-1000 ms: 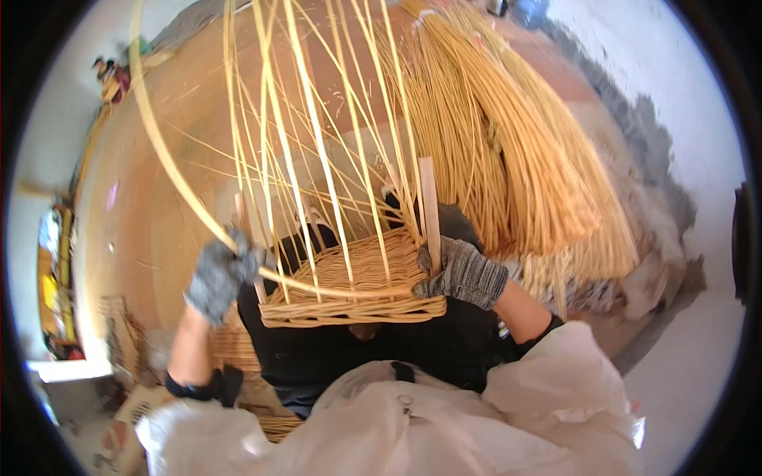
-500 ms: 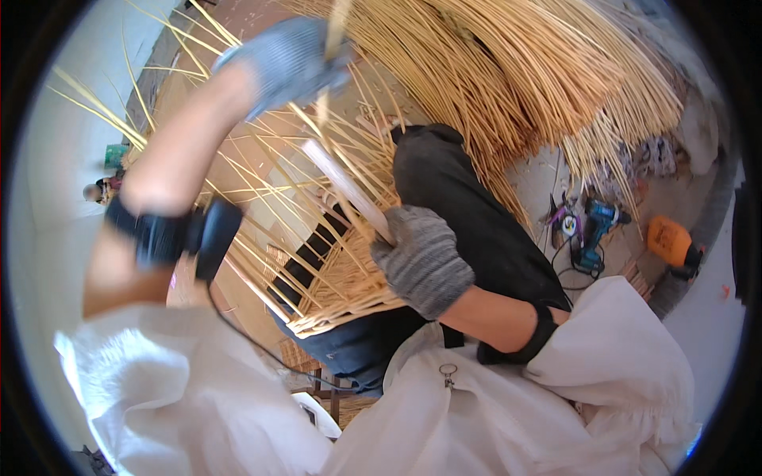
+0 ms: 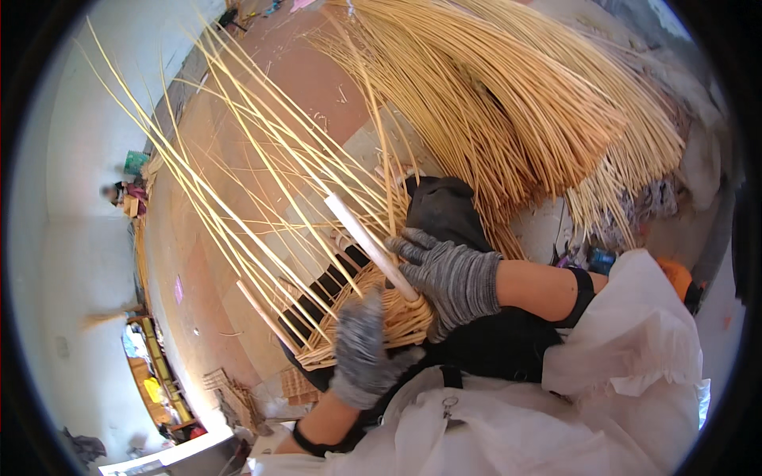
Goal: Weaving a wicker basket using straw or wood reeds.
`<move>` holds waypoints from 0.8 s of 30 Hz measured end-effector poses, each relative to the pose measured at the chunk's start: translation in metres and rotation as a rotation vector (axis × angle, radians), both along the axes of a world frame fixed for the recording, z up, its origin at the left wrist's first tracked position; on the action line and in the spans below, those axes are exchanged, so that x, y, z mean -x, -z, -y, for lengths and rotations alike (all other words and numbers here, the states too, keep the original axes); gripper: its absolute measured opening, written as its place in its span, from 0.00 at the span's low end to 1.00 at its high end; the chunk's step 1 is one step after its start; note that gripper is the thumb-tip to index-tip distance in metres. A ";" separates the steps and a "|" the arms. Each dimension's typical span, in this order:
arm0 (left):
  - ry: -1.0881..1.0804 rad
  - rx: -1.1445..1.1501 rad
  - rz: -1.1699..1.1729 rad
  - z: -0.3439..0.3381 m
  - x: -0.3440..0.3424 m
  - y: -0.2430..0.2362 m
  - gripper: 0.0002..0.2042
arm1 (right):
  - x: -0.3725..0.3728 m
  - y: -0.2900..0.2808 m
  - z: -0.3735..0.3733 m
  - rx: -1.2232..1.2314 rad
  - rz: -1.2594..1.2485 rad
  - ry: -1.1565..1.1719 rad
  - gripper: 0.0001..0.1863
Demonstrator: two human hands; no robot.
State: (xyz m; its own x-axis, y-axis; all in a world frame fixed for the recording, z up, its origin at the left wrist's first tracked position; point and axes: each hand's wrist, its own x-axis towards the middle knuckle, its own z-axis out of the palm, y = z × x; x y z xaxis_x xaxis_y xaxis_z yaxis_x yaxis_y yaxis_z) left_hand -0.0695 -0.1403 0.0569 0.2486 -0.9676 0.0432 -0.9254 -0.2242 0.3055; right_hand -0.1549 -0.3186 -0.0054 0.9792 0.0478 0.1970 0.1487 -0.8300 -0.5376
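Tan woven-wicker basketwork (image 3: pixel 405 320): lies on black-clad lap (image 3: pixel 500 341) between hands, near rim (image 3: pixel 317 358) running left-right. Over rim: blurred grey-knit-gloved left hand (image 3: pixel 362 353). Against right end: grey-knit-gloved right hand (image 3: pixel 452 284). Cannot tell either grasp.

Grey knit gloves (image 3: pixel 460 285), white sleeves (image 3: pixel 635 337)

The left hand (image 3: pixel 363 349) is blurred; the basket (image 3: pixel 406 319) is partly hidden by it; the cane bundle (image 3: pixel 516 103) is cut off above.
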 end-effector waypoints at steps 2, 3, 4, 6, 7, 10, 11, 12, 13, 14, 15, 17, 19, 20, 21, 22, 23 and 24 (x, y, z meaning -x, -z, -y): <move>-0.061 0.086 -0.240 -0.008 0.001 0.034 0.38 | -0.005 -0.002 -0.007 0.097 -0.057 -0.083 0.40; -0.039 0.162 -0.080 -0.019 -0.009 0.058 0.40 | -0.013 0.000 -0.009 0.112 -0.046 -0.097 0.41; -0.020 0.243 0.076 -0.024 -0.016 0.072 0.42 | -0.020 0.004 -0.012 0.134 -0.043 -0.112 0.42; -0.018 0.351 0.042 -0.006 -0.016 0.052 0.39 | -0.023 0.018 -0.014 0.219 0.065 -0.036 0.38; -0.003 0.265 0.046 -0.002 -0.018 0.041 0.40 | -0.023 0.020 -0.015 0.160 0.051 -0.004 0.35; 0.041 0.172 0.009 0.006 -0.023 0.037 0.37 | -0.014 0.013 -0.011 0.063 -0.131 0.063 0.31; 0.071 0.073 0.053 0.012 -0.017 0.029 0.34 | -0.010 0.006 -0.011 0.011 -0.288 0.102 0.30; 0.099 -0.030 0.095 0.016 -0.015 0.024 0.31 | -0.008 0.004 -0.012 0.016 -0.304 0.082 0.30; 0.119 0.003 0.093 0.018 -0.015 0.024 0.33 | -0.002 0.003 -0.012 0.032 -0.208 0.195 0.31; 0.097 0.008 0.085 0.009 -0.015 0.019 0.33 | 0.000 0.001 -0.009 0.051 -0.099 0.306 0.32; -0.051 0.176 0.096 -0.009 -0.016 0.011 0.34 | 0.009 -0.009 -0.010 0.056 -0.104 0.283 0.32; -0.282 0.282 0.174 -0.043 -0.023 0.018 0.35 | 0.031 -0.044 -0.017 0.106 0.187 0.302 0.34; -0.214 0.273 0.081 -0.058 -0.028 0.041 0.33 | 0.020 -0.059 -0.033 0.164 0.092 0.189 0.34; -0.117 0.251 -0.005 -0.055 -0.030 0.045 0.32 | 0.014 -0.063 -0.041 0.204 -0.002 0.103 0.34; -0.096 0.154 0.002 -0.050 -0.030 0.043 0.26 | 0.008 -0.035 -0.047 0.298 -0.094 0.167 0.29; -0.063 0.187 -0.011 -0.047 -0.033 0.045 0.26 | 0.003 0.006 -0.048 -0.090 -0.118 0.146 0.28; -0.059 0.245 0.052 -0.046 -0.036 0.055 0.23 | 0.003 0.035 -0.043 -0.472 -0.127 0.142 0.27; -0.073 0.325 0.115 -0.050 -0.038 0.059 0.20 | -0.004 0.014 -0.048 -0.091 0.000 0.155 0.26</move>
State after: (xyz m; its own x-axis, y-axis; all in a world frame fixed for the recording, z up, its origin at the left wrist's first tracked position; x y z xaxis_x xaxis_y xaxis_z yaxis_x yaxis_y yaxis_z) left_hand -0.0313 -0.0900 -0.0026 0.2920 -0.8786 0.3779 -0.9431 -0.1988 0.2664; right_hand -0.1508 -0.2711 -0.0193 0.9735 -0.1221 0.1934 0.0224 -0.7906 -0.6119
